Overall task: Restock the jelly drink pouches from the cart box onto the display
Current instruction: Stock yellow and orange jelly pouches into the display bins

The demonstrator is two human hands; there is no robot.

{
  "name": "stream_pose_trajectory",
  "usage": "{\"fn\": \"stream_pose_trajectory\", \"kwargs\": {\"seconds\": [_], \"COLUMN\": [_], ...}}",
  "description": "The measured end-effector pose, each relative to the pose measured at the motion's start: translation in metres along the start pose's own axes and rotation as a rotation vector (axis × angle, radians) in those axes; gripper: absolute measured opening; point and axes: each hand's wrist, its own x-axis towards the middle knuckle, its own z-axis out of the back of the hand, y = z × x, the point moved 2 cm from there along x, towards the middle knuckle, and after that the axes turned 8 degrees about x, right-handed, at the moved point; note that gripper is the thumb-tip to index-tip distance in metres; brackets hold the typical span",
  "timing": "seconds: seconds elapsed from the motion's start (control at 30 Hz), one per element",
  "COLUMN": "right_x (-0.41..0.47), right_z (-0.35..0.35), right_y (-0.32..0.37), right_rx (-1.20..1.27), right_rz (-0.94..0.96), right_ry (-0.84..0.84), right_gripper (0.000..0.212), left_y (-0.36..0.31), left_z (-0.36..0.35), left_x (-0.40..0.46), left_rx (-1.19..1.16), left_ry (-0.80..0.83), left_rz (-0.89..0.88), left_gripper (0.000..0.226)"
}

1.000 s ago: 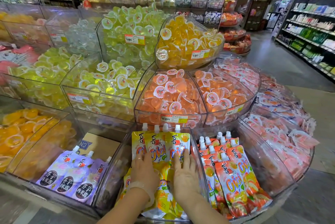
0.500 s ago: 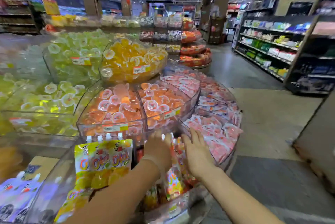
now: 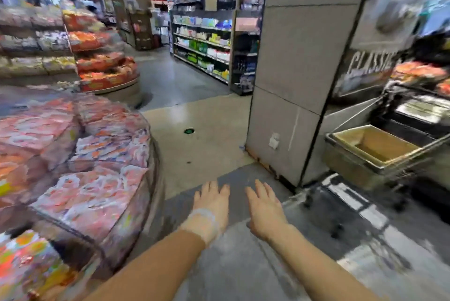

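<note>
My left hand and my right hand hang side by side over the grey floor, fingers straight and spread, both empty. The round jelly display lies to my left, its clear bins full of pink packets. A few blurred orange jelly drink pouches show at the bottom left corner. To the right stands the cart with an open cardboard box; the part of its inside that I can see looks bare. Both hands are well apart from the display and the cart.
A broad grey pillar stands between me and the cart. An aisle with stocked shelves runs ahead. Another tiered snack stand sits at the back left. Open floor lies ahead of my hands.
The view has swung right, away from the display toward the cart. Both hands have left the pouches in the front bin and now hover empty over the floor.
</note>
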Motion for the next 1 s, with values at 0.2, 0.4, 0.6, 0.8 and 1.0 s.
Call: {"fn": "stream_pose_trajectory", "kwargs": {"seconds": [0.2, 0.4, 0.6, 0.8, 1.0], "right_x": [0.019, 0.083, 0.160, 0.196, 0.258], "right_z": [0.020, 0.059, 0.118, 0.122, 0.142], "right_y": [-0.113, -0.205, -0.284, -0.384, -0.504], "right_rx": [0.039, 0.032, 0.076, 0.110, 0.097], "right_rz": [-0.238, -0.383, -0.494, -0.668, -0.695], "right_ry": [-0.051, -0.093, -0.189, -0.139, -0.162], "right_gripper": [0.079, 0.073, 0.074, 0.079, 0.074], "left_y": [-0.109, -0.191, -0.254, -0.341, -0.443], "left_z": [0.004, 0.032, 0.081, 0.075, 0.076], "left_x": [0.083, 0.184, 0.302, 0.381, 0.472], "left_rx": [0.041, 0.000, 0.020, 0.103, 0.138], "left_ry": [0.081, 0.036, 0.010, 0.088, 0.086], "left_rz": [-0.238, -0.400, -0.533, -0.655, -0.693], "left_gripper": [0.088, 0.077, 0.082, 0.082, 0.080]}}
